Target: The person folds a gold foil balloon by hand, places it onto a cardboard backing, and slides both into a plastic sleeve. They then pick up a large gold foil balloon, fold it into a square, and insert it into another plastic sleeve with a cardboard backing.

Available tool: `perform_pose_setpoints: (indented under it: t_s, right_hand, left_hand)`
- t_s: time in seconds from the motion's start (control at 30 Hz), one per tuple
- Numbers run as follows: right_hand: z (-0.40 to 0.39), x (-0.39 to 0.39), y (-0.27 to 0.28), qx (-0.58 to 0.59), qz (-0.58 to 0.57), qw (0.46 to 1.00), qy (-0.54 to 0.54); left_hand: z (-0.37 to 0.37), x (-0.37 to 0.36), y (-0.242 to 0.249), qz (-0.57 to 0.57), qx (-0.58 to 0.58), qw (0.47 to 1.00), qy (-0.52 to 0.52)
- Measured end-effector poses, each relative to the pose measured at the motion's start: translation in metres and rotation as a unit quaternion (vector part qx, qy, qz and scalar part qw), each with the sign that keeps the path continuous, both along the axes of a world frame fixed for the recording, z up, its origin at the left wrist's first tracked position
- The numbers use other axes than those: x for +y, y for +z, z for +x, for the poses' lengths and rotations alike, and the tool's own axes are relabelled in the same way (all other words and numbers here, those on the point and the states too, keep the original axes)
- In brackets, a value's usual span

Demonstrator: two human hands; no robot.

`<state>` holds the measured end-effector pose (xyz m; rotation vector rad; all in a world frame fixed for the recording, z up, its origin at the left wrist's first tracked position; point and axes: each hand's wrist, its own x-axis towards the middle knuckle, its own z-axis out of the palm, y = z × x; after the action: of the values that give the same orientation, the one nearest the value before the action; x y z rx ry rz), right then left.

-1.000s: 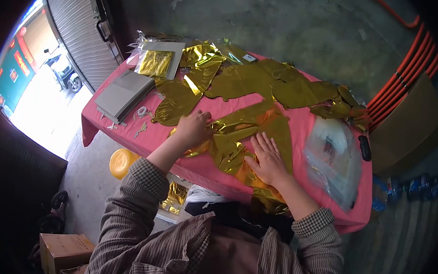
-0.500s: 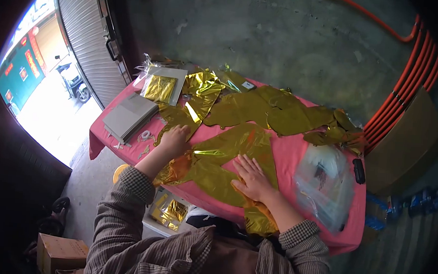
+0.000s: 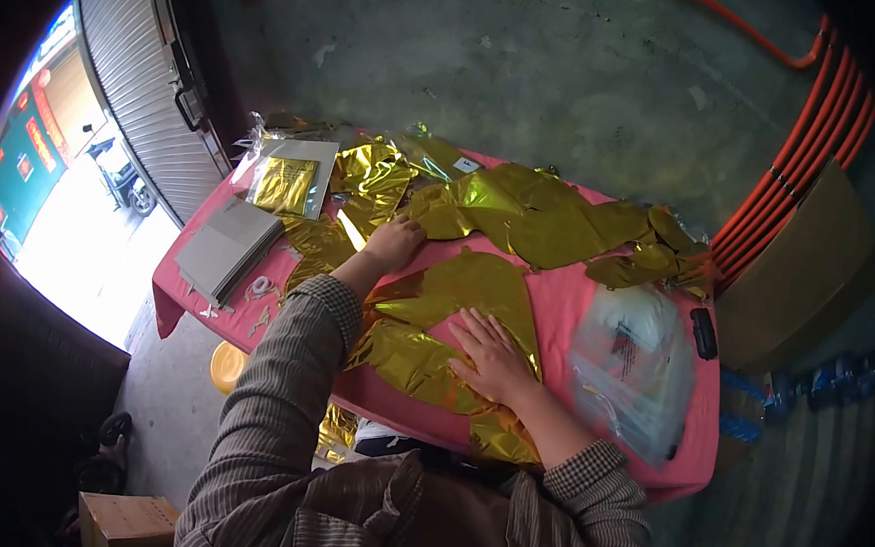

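Note:
My right hand (image 3: 494,359) lies flat with fingers spread on a flat, uninflated gold foil balloon (image 3: 487,282) spread across the near part of the table. Part of that foil hangs over the front edge below my wrist. My left hand (image 3: 394,244) is farther in, its fingers curled at the left end of another gold foil piece (image 3: 551,220); the fingertips are partly hidden. Shiny crumpled gold foil (image 3: 372,169) lies just beyond my left hand.
A pink cloth (image 3: 556,301) covers the table. On it are grey boards (image 3: 227,246), a bagged gold foil pack (image 3: 288,184), a tape roll (image 3: 259,286), clear plastic bags (image 3: 632,366) and a black tool (image 3: 702,333). A yellow stool (image 3: 227,366) stands below.
My left hand has moved forward and right, from the near foil to the edge of the farther piece. My right hand stays flat in place. The view has shifted slightly.

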<state>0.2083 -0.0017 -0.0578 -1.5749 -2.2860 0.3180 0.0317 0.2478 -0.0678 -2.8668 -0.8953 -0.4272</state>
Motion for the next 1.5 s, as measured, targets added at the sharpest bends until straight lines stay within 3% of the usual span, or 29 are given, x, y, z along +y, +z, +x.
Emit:
perform_pose_setpoints:
  t_s: [0.17,0.23,0.27,0.37,0.47,0.5,0.53,0.57,0.6,0.63,0.67,0.8,0.93,1.0,1.03,1.07,1.1,1.13,1.23,1.3,1.37,1.4,1.43,1.5]
  right_hand:
    - [-0.002,0.001,-0.001,-0.002,0.009,1.000,0.018]
    - [-0.003,0.002,0.000,0.000,0.002,1.000,-0.001]
    - [-0.005,0.003,-0.002,-0.002,0.013,1.000,0.002]
    - [-0.008,0.008,0.000,-0.012,0.001,1.000,0.007]
    - [-0.009,0.010,0.000,-0.008,-0.004,1.000,0.007]
    - [-0.008,0.010,-0.001,-0.009,-0.002,1.000,-0.006]
    - [-0.008,0.010,-0.001,-0.013,-0.005,1.000,0.002]
    - [-0.009,0.010,-0.002,-0.016,-0.010,1.000,0.012]
    - [-0.010,0.011,0.001,-0.014,-0.011,1.000,0.004]
    - [-0.012,0.012,0.008,-0.027,-0.041,0.999,0.005]
    - [-0.013,0.014,0.013,-0.041,-0.071,0.997,0.006]
    - [-0.008,0.034,0.034,-0.091,-0.085,0.992,0.009]
    - [0.009,0.076,0.055,0.040,0.013,0.993,-0.113]
    - [0.014,0.097,0.069,0.110,0.133,0.964,-0.200]
    - [0.015,0.110,0.074,0.110,0.134,0.964,-0.199]
    - [0.014,0.121,0.076,0.094,0.211,0.951,-0.208]
    - [0.016,0.132,0.079,0.077,0.288,0.930,-0.215]
    - [0.022,0.144,0.077,0.079,0.289,0.929,-0.217]
    - [0.040,0.171,0.078,0.031,0.215,0.945,-0.244]
    - [0.060,0.175,0.084,0.147,0.218,0.909,-0.323]
    - [0.091,0.185,0.078,0.153,0.339,0.880,-0.296]
    - [0.102,0.189,0.088,0.167,0.222,0.889,-0.363]
    - [0.110,0.195,0.090,0.214,0.247,0.871,-0.366]
    - [0.136,0.217,0.081,0.314,0.274,0.842,-0.343]
  left_hand:
    - [-0.004,-0.004,0.003,-0.009,0.017,0.999,0.032]
    - [-0.003,-0.005,0.005,-0.044,-0.095,0.993,0.059]
    - [-0.007,-0.005,0.006,-0.043,-0.097,0.992,0.067]
    - [-0.004,0.007,-0.001,-0.139,-0.166,0.968,0.128]
    - [-0.017,0.023,0.006,-0.345,-0.190,0.913,0.109]
    - [-0.020,0.030,0.004,-0.393,-0.211,0.890,0.092]
    - [-0.021,0.025,0.016,-0.486,-0.252,0.830,0.107]
    - [-0.019,0.034,0.009,-0.355,-0.246,0.896,0.102]
    - [-0.014,0.032,0.016,-0.279,-0.264,0.918,0.092]
    - [-0.010,0.025,0.030,-0.203,-0.282,0.934,0.083]
    - [-0.005,0.017,0.044,-0.208,-0.280,0.934,0.079]
    - [0.023,-0.003,0.081,-0.029,-0.266,0.962,0.055]
    - [0.043,-0.016,0.097,0.073,-0.238,0.968,-0.009]
    - [0.050,-0.025,0.103,0.118,-0.198,0.973,-0.025]
    - [0.054,-0.030,0.103,0.160,-0.157,0.974,-0.041]
    - [0.060,-0.032,0.101,0.185,-0.157,0.968,-0.063]
    - [0.064,-0.037,0.102,0.186,-0.156,0.968,-0.066]
    - [0.067,-0.045,0.104,0.184,-0.158,0.967,-0.085]
    - [0.058,-0.048,0.108,0.193,-0.185,0.958,-0.106]
    - [0.042,-0.039,0.101,0.135,-0.255,0.957,-0.028]
    - [0.032,-0.035,0.082,0.127,-0.253,0.959,0.003]
    - [0.031,-0.031,0.061,0.048,-0.164,0.985,-0.018]
    - [0.031,-0.029,0.044,-0.031,-0.072,0.996,-0.037]
    - [0.034,-0.043,0.023,-0.038,-0.073,0.995,-0.053]
